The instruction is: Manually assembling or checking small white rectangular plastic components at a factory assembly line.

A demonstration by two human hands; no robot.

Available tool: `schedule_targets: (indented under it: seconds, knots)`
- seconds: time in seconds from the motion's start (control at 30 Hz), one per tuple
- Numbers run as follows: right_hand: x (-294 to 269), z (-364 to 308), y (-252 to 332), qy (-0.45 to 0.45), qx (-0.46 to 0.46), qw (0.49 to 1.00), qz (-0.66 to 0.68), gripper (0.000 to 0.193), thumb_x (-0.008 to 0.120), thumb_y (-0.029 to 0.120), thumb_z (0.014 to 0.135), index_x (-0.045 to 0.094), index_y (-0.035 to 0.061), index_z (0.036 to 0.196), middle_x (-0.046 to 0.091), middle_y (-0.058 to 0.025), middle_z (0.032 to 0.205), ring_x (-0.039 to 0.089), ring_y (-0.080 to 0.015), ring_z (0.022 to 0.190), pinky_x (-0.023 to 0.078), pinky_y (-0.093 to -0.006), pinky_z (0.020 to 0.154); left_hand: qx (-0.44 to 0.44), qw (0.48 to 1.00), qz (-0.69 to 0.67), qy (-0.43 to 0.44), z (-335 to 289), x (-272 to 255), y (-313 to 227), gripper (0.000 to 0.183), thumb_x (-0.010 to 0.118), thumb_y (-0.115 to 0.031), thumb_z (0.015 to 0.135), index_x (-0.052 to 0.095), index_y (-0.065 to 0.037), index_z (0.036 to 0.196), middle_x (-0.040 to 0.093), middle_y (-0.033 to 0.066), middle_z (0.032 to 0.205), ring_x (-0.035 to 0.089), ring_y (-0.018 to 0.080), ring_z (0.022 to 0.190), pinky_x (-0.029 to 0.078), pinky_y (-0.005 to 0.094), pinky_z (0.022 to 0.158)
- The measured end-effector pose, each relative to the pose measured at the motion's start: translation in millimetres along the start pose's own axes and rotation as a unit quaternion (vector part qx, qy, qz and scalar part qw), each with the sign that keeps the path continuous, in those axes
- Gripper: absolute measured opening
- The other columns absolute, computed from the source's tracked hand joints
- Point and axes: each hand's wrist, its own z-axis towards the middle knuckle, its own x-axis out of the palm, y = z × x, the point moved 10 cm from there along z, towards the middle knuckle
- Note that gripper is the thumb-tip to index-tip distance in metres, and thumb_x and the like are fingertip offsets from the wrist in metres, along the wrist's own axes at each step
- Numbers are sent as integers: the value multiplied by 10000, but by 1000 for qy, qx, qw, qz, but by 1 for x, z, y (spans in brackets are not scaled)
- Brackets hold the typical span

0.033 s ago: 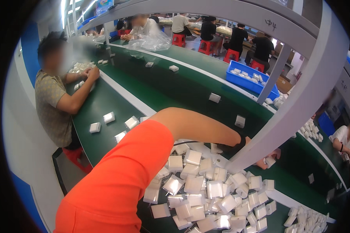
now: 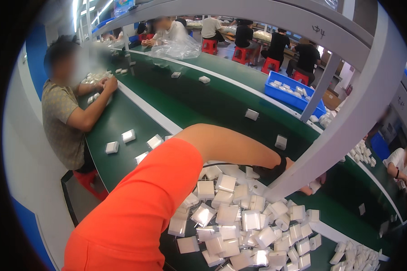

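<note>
My left arm, in an orange sleeve with a black band (image 2: 282,165) at the wrist, stretches to the right over a heap of white plug chargers (image 2: 251,220). A pale upright post (image 2: 323,149) hides much of my left hand (image 2: 306,190). Beyond the post, its fingers show closed around one white charger (image 2: 314,186), over the dark green belt. How the fingers lie behind the post cannot be seen. My right hand is not in view.
Loose chargers lie on the green belt (image 2: 217,106) and at the left. A blue bin (image 2: 276,92) of chargers stands across the belt. Another pile (image 2: 355,258) is at lower right. A person (image 2: 61,122) sits at the left; several others work farther back. A pale beam crosses overhead.
</note>
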Motion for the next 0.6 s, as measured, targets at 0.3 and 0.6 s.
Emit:
schedule_targets:
  seconds: [0.3, 0.6]
  knots:
    - [-4, -8, -12, -11, 29, 999, 13, 246, 616, 139, 1106, 607, 4, 900, 626, -80, 697, 507, -100, 553, 417, -257, 503, -286, 949, -50, -125, -80, -138, 19, 598, 858, -337, 811, 631, 46, 1209, 707, 187, 1140, 721, 285, 1057, 597, 391, 856]
    - [1, -5, 3, 3, -30, 999, -18, 305, 597, 215, 1132, 580, 37, 885, 537, -24, 691, 461, -73, 584, 386, -247, 542, -331, 934, -35, -127, -210, -194, -109, 559, 815, -315, 820, 666, 46, 1221, 710, 155, 1177, 719, 236, 1002, 611, 358, 816]
